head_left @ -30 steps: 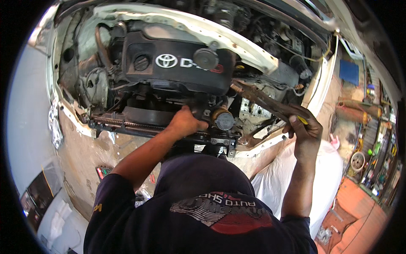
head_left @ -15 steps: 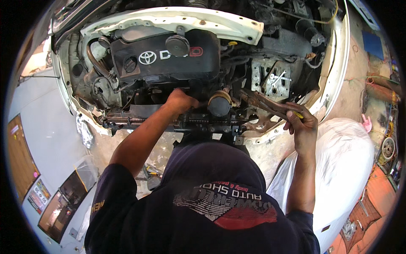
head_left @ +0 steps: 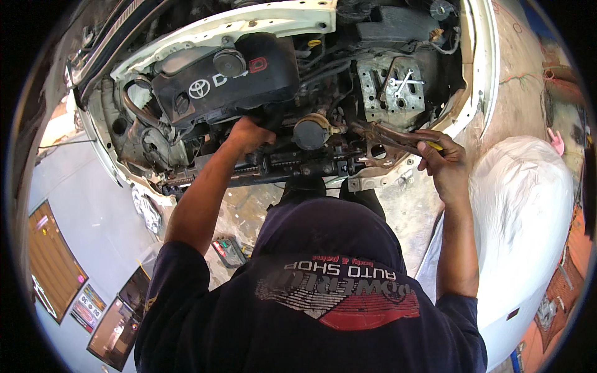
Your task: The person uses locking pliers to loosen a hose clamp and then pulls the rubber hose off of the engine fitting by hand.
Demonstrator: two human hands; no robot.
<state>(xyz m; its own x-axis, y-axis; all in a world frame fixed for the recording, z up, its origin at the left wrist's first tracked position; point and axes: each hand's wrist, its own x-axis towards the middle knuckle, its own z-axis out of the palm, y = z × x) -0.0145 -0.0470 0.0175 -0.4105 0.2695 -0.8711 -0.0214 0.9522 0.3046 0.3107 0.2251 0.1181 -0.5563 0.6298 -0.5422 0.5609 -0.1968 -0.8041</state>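
Observation:
My left hand [head_left: 251,134] reaches into the gap just below the black engine cover [head_left: 227,84]. Its fingers are curled, and dark parts hide what they grip. On the right, my right hand [head_left: 443,163] is closed around the end of a long, rusty metal tool [head_left: 395,138]. A bit of yellow shows at the grip. The tool's far end points left into the engine bay, near a round dark part with a tan rim [head_left: 310,133]. Between my hands and my body runs a dark crossbar [head_left: 273,171].
Two wrenches [head_left: 405,82] lie on a perforated metal plate [head_left: 367,87] beyond my right hand. A cream body panel [head_left: 249,26] crosses the far side. White sheeting [head_left: 522,217] covers a bulky shape at right. Tools [head_left: 229,250] lie on the floor by my left arm.
The view has shifted and tilted, so the engine bay sits higher and farther left. Both hands keep about the same places on the engine, with the rusty tool still in my right hand.

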